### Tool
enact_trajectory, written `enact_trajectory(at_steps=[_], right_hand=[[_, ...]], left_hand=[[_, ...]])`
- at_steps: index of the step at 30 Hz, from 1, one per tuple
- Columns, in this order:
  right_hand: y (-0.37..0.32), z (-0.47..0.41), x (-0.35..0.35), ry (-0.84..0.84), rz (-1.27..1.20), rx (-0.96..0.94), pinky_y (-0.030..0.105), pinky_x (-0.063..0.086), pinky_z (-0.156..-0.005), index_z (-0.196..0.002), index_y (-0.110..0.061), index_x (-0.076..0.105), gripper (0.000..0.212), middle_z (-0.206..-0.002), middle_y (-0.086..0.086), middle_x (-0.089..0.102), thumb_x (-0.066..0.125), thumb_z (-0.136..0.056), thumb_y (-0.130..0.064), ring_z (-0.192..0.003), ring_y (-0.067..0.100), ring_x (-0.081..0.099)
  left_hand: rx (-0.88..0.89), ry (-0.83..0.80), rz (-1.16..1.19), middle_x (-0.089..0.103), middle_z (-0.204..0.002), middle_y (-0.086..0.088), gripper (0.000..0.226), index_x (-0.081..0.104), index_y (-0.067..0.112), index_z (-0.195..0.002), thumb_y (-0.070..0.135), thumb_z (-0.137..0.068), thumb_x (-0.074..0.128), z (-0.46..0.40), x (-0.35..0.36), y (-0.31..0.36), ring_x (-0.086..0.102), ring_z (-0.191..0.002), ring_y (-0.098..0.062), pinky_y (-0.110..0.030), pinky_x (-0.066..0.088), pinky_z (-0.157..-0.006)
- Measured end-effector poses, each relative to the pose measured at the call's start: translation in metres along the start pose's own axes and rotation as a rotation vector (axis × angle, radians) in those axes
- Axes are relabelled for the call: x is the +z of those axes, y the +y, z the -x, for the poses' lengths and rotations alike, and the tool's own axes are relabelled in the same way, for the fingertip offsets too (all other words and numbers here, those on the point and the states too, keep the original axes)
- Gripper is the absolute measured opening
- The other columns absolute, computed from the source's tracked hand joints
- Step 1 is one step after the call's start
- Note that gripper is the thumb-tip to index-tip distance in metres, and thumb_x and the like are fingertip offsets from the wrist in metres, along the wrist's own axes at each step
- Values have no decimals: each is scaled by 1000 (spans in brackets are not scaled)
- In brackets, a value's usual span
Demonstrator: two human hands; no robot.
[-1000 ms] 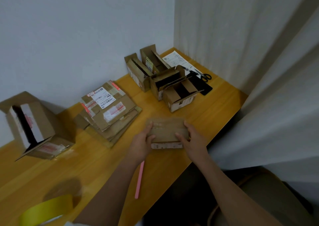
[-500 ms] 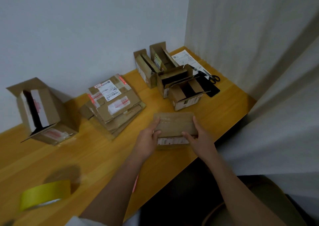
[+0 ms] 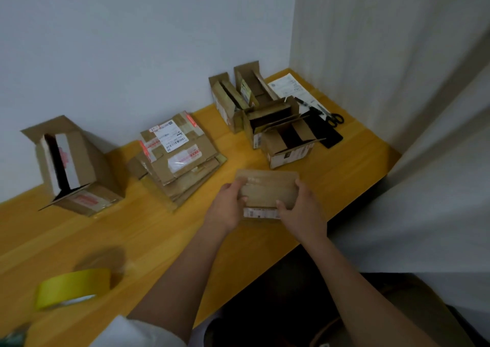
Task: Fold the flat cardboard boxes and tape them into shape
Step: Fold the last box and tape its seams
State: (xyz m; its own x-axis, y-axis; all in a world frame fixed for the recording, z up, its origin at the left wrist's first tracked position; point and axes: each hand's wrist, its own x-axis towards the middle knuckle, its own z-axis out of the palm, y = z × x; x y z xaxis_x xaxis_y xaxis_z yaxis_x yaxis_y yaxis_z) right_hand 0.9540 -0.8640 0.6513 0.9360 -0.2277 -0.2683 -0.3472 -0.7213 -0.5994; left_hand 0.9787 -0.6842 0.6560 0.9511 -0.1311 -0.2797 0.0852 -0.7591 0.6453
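A small brown cardboard box (image 3: 267,187) with a white label strip on its near side is held just above the wooden table (image 3: 132,235). My left hand (image 3: 228,209) grips its left end, thumb on top. My right hand (image 3: 302,209) grips its right end, fingers curled round the edge. A stack of flat cardboard boxes (image 3: 177,156) with shipping labels lies behind and to the left. A roll of yellow tape (image 3: 71,285) stands at the near left of the table.
Several folded open boxes (image 3: 267,118) stand at the back right, a larger open box (image 3: 71,166) at the back left. Scissors (image 3: 328,116), a dark flat object and a printed sheet (image 3: 289,87) lie in the far right corner. A curtain hangs along the right.
The view has shifted so everything sits further right and the pink pen is now hidden behind my left arm. Both hands keep hold of the small box, carried slightly away from me.
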Motion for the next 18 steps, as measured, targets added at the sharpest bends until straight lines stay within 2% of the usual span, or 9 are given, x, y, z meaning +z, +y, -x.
enact_trajectory(at_steps=[4,7,9,12,14,16,18], right_hand=[[-9,5,-6,132,54,-35,40,41,-98,-145,-21,31,66,-139,7,39,59,-87,-38,-125,26,39],[-15,8,-8,168,78,-17,42,38,-102,-145,-19,33,66,-144,11,37,58,-88,-38,-129,28,35],[-22,11,-8,215,111,-36,43,34,-106,-145,-17,34,65,-146,13,36,57,-88,-36,-132,30,32],[-46,27,1,392,78,-189,39,34,-102,-133,-12,48,48,-140,14,41,59,-88,-23,-127,30,34],[-71,47,18,452,-22,-331,28,34,-95,-121,-11,56,33,-131,10,47,59,-88,-13,-120,25,39],[-97,72,48,369,-114,-439,17,30,-89,-112,-13,60,25,-119,5,53,58,-88,-6,-112,18,45],[-117,94,88,117,-163,-493,21,39,-90,-109,-15,63,22,-111,0,58,55,-92,-5,-108,13,50]], left_hand=[[57,-11,37,47,-131,-7,56,29,31,-151,22,-100,51,13,-16,-1,48,-108,-20,-27,41,-86],[63,22,43,43,-144,-7,55,33,29,-150,21,-99,53,24,-34,-9,49,-121,-23,-35,45,-99],[40,44,24,41,-148,-7,52,37,24,-148,18,-99,54,33,-52,-17,51,-122,-26,-38,45,-101],[10,104,6,44,-146,-6,47,45,19,-143,15,-98,55,53,-85,-37,52,-125,-26,-35,44,-101],[-46,151,-2,48,-143,-6,43,50,18,-139,15,-98,56,73,-108,-61,52,-125,-25,-33,44,-98],[-137,165,-64,50,-142,-6,40,52,18,-136,20,-97,58,97,-129,-94,52,-124,-26,-36,45,-97],[-222,133,-114,49,-144,-7,44,52,16,-137,28,-96,60,123,-144,-135,48,-129,-26,-40,43,-102]])
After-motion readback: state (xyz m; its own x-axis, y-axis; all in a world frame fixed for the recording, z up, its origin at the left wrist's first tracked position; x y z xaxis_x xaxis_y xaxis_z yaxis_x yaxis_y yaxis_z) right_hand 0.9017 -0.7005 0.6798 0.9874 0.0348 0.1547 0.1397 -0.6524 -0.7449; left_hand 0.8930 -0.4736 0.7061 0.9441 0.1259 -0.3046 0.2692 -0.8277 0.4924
